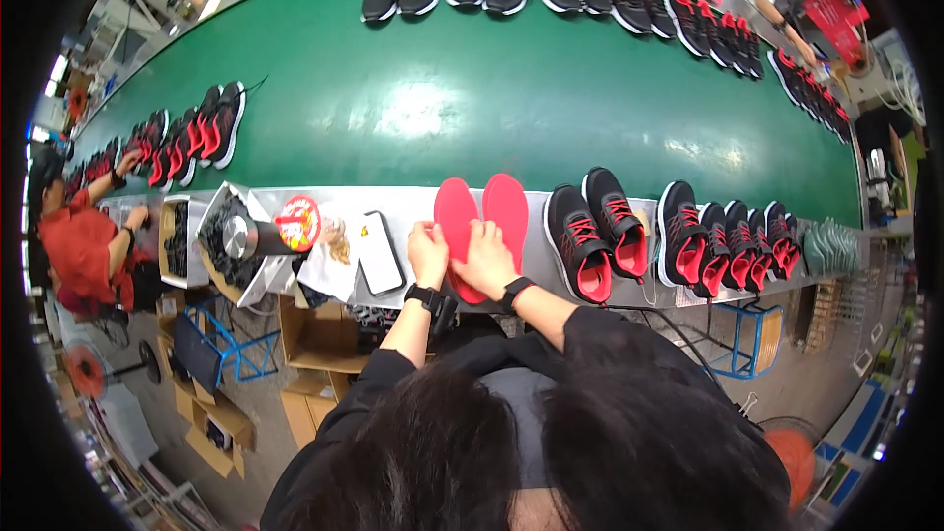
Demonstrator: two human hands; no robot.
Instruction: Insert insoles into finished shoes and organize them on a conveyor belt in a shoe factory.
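"Red, plainly: where are the two insoles [507, 202] found?"

"Side by side, over the metal edge [536, 285] of the green tabletop [324, 98], directly in front of the person."

"How is each grip set?"

"The outer rim of the left insole is touched by the left hand [427, 254], its grip partly closed. The right hand [486, 258] is laid across the inner part of the pair, fingers bent. Whether either insole is pinched or only pressed cannot be told."

"What is placed just beside them?"

"On the right, a pair of black shoes [619, 216] with red laces; on the left, a phone [381, 254], near some crumpled white wrapping [334, 273]."

"And the containers?"

"Beyond the wrapping, a red-lidded tub [299, 222] is seen, its contents hidden by the lid. Next to it is a dark flask [239, 234] with a silver top; whether it is stood inside the open white box [254, 205] cannot be told. Dark pieces are held in that box, and more in the narrower box [198, 246] farther left."

"Anything lower down?"

"A brown carton [310, 336] is seen below the tabletop edge. On the floor, something dark and white is held in an open-flapped carton [187, 423]."
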